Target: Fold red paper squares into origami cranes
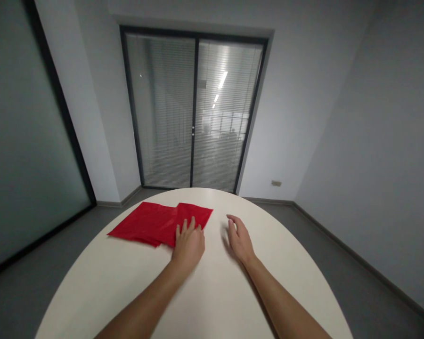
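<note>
A thin, wrinkled red sheet [141, 223], folded or in overlapping layers, lies on the left far part of the table; whether it is cloth or plastic I cannot tell. My left hand [190, 245] rests on its right part, fingers spread and pressing down on the red surface. To the right of the sheet and apart from it, my right hand [240, 240] hovers at the tabletop with a shadow beside it. Its fingers are loosely bent, thumb and forefinger apart, and nothing shows between them.
The round white table [205, 301] fills the foreground. Beyond its far edge stands a dark-framed glass door [193, 108] with blinds. A frosted glass panel [21, 141] is on the left, a plain wall [385, 165] on the right, and grey floor surrounds the table.
</note>
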A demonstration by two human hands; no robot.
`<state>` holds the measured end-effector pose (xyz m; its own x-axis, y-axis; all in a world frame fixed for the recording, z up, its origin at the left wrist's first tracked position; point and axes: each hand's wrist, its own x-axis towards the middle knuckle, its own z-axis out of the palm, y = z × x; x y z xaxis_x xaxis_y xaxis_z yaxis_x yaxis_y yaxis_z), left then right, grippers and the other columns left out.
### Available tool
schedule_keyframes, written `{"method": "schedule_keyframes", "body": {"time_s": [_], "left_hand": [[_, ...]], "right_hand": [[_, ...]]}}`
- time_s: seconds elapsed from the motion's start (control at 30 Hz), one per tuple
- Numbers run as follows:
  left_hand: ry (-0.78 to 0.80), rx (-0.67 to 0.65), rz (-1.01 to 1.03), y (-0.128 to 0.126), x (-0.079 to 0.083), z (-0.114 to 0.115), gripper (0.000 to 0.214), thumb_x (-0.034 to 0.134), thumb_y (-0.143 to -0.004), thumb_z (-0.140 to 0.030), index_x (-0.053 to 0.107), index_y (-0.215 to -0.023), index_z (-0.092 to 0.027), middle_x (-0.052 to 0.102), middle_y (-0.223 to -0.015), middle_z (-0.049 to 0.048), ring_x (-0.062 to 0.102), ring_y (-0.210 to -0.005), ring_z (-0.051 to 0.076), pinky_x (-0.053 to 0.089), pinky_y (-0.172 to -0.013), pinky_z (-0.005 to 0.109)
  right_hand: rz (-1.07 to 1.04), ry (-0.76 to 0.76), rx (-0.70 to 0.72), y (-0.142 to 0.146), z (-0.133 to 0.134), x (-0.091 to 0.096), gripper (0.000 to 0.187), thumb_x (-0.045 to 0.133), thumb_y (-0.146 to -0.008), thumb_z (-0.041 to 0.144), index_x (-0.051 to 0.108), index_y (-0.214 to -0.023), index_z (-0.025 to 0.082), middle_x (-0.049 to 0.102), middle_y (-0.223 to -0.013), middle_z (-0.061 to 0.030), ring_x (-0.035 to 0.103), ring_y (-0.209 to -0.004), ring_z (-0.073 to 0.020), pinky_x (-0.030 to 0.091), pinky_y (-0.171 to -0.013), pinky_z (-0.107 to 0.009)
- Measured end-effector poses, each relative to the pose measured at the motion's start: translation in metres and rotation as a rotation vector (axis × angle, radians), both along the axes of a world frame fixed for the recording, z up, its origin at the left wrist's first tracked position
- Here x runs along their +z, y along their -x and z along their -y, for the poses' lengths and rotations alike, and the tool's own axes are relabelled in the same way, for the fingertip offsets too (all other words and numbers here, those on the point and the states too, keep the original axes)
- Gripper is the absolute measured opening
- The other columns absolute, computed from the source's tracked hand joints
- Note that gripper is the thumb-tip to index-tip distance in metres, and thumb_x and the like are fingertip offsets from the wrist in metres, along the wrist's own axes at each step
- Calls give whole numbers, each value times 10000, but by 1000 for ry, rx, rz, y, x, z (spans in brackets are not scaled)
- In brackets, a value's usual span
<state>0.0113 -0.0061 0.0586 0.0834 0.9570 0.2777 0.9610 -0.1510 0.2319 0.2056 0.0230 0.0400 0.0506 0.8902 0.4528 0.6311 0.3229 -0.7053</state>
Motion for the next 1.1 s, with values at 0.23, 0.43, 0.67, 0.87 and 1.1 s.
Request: {"method": "schedule_keyframes", "body": {"time_s": [0.23, 0.43, 0.67, 0.87, 1.1], "left_hand": [[236, -193, 128, -43, -25, 37, 602, 362, -965, -463, 501, -1458, -148, 344, -1604, 140, 306, -1472, 395, 273, -1184, 601], [132, -207, 215, -25, -10, 25, 455, 343, -946, -218, 633, -1283, -120, 568, -1436, 136, 512, -1343, 267, 386, -1159, 389], [117, -242, -39, -4, -33, 9, 538, 326, -995, -268, 437, -1481, -65, 380, -1577, 188, 309, -1483, 327, 265, -1219, 493], [102, -398, -57, -14, -38, 22, 565, 307, -994, -317, 413, -1501, -90, 388, -1578, 164, 257, -1505, 317, 175, -1235, 563], [155, -422, -50, -13, -37, 23, 575, 284, -1012, -405, 404, -1513, -150, 355, -1602, 128, 197, -1520, 334, 141, -1232, 593]], "right_hand": [[90, -48, 97, 4, 9, 13, 545, 227, -1040, 516, 642, -1214, 209, 678, -1216, -97, 580, -1159, -238, 420, -1052, -353], [380, 39, 346, 17, 13, 2, 437, 309, -1056, 393, 664, -1212, 192, 683, -1210, -102, 586, -1155, -234, 407, -1061, -373], [530, 94, 227, 13, 13, 5, 333, 516, -947, 255, 680, -1213, 140, 667, -1252, -148, 578, -1198, -271, 418, -1076, -395], [413, 83, 389, 26, 18, 1, 553, 278, -1055, 452, 507, -1447, 136, 514, -1496, -119, 436, -1407, -225, 305, -1198, -382], [552, 298, 381, 12, -2, -11, 714, 184, -1033, 590, 339, -1551, 123, 290, -1622, -101, 196, -1526, -256, 155, -1253, -450]]}}
